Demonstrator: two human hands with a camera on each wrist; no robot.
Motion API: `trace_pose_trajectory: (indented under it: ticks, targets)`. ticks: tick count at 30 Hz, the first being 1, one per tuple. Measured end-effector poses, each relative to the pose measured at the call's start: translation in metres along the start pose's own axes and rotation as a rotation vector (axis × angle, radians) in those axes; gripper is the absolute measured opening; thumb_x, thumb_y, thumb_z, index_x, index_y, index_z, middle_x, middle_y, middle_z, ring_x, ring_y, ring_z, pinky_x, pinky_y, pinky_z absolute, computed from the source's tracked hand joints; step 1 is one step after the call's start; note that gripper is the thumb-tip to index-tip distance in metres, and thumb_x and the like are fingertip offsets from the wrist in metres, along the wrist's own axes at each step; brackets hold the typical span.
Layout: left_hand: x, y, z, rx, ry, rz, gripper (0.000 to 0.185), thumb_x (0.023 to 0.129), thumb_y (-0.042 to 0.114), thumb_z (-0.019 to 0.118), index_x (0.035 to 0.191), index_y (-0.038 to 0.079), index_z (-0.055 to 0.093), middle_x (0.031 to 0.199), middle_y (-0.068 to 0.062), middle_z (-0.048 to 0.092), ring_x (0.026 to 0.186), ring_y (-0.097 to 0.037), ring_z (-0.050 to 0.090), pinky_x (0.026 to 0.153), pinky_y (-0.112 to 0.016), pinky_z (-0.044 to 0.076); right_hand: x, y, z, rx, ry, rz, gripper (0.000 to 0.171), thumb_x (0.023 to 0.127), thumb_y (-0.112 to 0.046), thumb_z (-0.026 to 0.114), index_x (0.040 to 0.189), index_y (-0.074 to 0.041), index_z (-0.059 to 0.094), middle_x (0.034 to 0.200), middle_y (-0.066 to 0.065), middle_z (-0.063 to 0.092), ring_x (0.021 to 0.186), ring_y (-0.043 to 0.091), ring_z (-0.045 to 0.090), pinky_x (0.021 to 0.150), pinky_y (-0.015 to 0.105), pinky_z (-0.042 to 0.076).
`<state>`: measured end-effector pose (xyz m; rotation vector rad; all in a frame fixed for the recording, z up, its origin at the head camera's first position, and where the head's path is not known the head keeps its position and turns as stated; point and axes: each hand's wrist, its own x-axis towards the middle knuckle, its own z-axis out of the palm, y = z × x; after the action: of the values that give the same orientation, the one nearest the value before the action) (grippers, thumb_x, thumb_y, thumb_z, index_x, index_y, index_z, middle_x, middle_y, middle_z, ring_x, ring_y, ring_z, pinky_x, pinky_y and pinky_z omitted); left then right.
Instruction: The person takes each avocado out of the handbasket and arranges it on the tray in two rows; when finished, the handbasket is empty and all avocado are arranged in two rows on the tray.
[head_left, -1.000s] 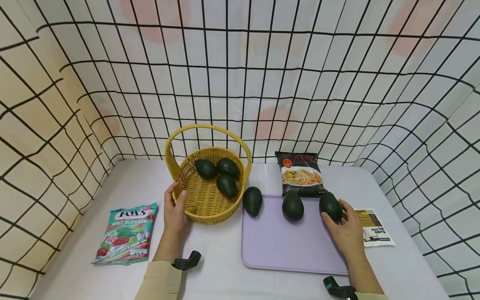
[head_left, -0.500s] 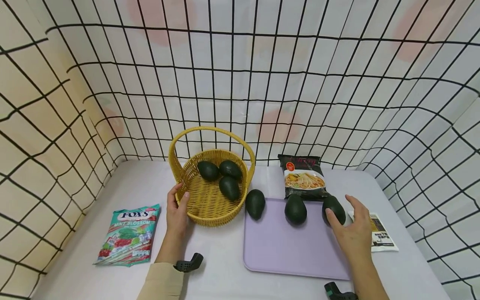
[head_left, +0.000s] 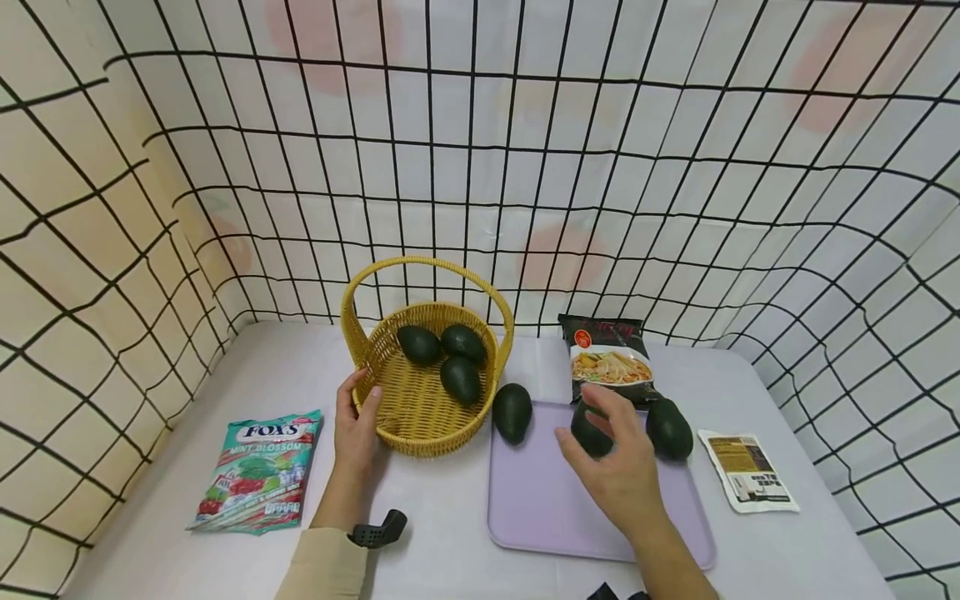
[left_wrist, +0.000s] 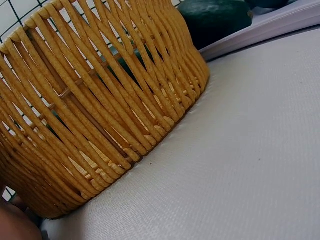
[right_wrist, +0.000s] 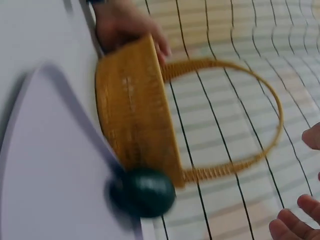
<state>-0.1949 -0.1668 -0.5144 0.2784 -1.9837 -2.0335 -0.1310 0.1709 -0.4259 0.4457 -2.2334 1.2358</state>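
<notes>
A yellow wicker basket [head_left: 420,417] with a hoop handle holds three dark green avocados [head_left: 461,379]. My left hand [head_left: 358,417] grips its near-left rim, thumb inside. The left wrist view shows the basket wall [left_wrist: 100,100] up close. Three more avocados lie along the far edge of a lilac tray [head_left: 540,508]. One avocado [head_left: 512,412] sits beside the basket, one [head_left: 587,435] in the middle, one [head_left: 669,428] at the right. My right hand [head_left: 618,450] hovers over the middle avocado with fingers spread. In the right wrist view its fingertips [right_wrist: 295,222] hold nothing.
A noodle packet [head_left: 611,358] lies behind the tray. A Fox's candy bag [head_left: 258,471] lies at the left and a small sachet [head_left: 747,471] at the right. Grid-patterned cloth walls enclose the white table [head_left: 420,533] on three sides.
My right hand has left the rightmost avocado and moved left over the middle one. The left hand has stayed on the basket rim.
</notes>
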Motion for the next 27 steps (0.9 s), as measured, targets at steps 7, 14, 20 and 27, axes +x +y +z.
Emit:
trace_pose_trajectory:
  ticks: [7, 14, 20, 27]
  targets:
    - [-0.001, 0.000, -0.003, 0.002, 0.007, -0.028, 0.049, 0.106, 0.033, 0.053, 0.151, 0.020, 0.037, 0.169, -0.003, 0.025, 0.159, -0.023, 0.019, 0.130, -0.047, 0.018, 0.010, -0.023, 0.044, 0.034, -0.141, -0.026, 0.066, 0.082, -0.011, 0.085, 0.140, -0.016, 0.055, 0.138, 0.003, 0.057, 0.128, 0.017, 0.057, 0.102, 0.031, 0.056]
    - [0.001, -0.003, 0.001, -0.014, -0.004, -0.012, 0.049, 0.107, 0.027, 0.052, 0.152, 0.014, 0.035, 0.169, -0.008, 0.025, 0.158, -0.026, 0.020, 0.130, -0.047, 0.019, 0.028, -0.030, 0.077, 0.028, -0.312, 0.066, 0.063, 0.087, -0.024, 0.082, 0.143, -0.020, 0.053, 0.142, 0.002, 0.055, 0.128, 0.027, 0.059, 0.103, 0.043, 0.055]
    - [0.001, -0.002, 0.000, -0.003, 0.002, -0.021, 0.048, 0.106, 0.032, 0.052, 0.150, 0.020, 0.037, 0.169, -0.005, 0.025, 0.159, -0.024, 0.019, 0.130, -0.046, 0.019, 0.044, -0.030, 0.106, -0.048, -0.414, 0.144, 0.065, 0.090, -0.036, 0.078, 0.146, -0.023, 0.051, 0.144, 0.005, 0.054, 0.126, 0.029, 0.059, 0.100, 0.050, 0.055]
    - [0.001, -0.002, 0.000, -0.011, 0.006, -0.035, 0.049, 0.106, 0.033, 0.054, 0.151, 0.021, 0.038, 0.170, -0.004, 0.025, 0.160, -0.024, 0.017, 0.130, -0.046, 0.017, 0.064, -0.023, 0.137, -0.177, -0.472, 0.111, 0.067, 0.090, -0.041, 0.076, 0.149, -0.021, 0.049, 0.152, 0.009, 0.049, 0.142, 0.032, 0.047, 0.111, 0.057, 0.046]
